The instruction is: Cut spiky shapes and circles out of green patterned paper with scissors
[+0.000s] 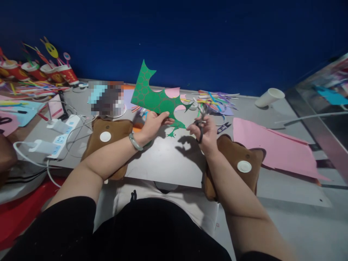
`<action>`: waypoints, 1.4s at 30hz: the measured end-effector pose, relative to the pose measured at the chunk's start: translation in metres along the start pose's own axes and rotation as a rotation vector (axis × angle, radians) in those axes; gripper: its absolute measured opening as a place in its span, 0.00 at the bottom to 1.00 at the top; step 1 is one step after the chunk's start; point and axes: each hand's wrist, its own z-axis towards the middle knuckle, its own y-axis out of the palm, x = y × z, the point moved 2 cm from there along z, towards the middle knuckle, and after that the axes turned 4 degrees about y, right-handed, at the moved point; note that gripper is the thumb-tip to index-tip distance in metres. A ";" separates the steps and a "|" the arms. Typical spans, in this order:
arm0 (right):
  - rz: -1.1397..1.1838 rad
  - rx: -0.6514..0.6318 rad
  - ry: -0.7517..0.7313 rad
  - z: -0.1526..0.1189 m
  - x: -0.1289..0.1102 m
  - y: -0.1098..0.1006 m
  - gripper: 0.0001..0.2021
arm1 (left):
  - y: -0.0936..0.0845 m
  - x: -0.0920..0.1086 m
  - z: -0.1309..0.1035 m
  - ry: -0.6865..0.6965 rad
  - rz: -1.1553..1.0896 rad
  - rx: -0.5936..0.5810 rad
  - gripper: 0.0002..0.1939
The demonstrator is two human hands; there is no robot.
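Observation:
My left hand [154,125] pinches a sheet of green paper [160,101] near its lower edge. Circles are drawn over the sheet, and rounded bites are cut from its upper and right edges, leaving jagged points. A thin green scrap [172,132] hangs at its lower right. In my right hand [208,134] is a pair of scissors [201,125], with my fingers through the dark handles. They are held just right of the paper, apart from it; the blades point up and away and are partly blurred. Both hands are raised above the table.
Brown cushions [110,156] lie under both forearms. Pink paper [277,148] and a white cup [270,98] are on the right. Small snips [224,127] and colourful strips [214,101] lie behind my right hand. A power strip [63,137] with cables and decorated red cups [67,74] stand left.

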 end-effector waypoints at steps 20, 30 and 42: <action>0.062 -0.308 0.239 -0.015 0.000 0.022 0.33 | 0.015 -0.024 -0.029 -0.149 -0.156 -0.228 0.23; 0.032 -0.272 0.218 -0.018 -0.005 0.023 0.33 | 0.014 -0.027 -0.031 -0.136 -0.177 -0.268 0.27; 0.005 -0.226 0.267 -0.020 -0.013 0.025 0.35 | 0.016 -0.027 -0.034 -0.202 -0.131 -0.187 0.22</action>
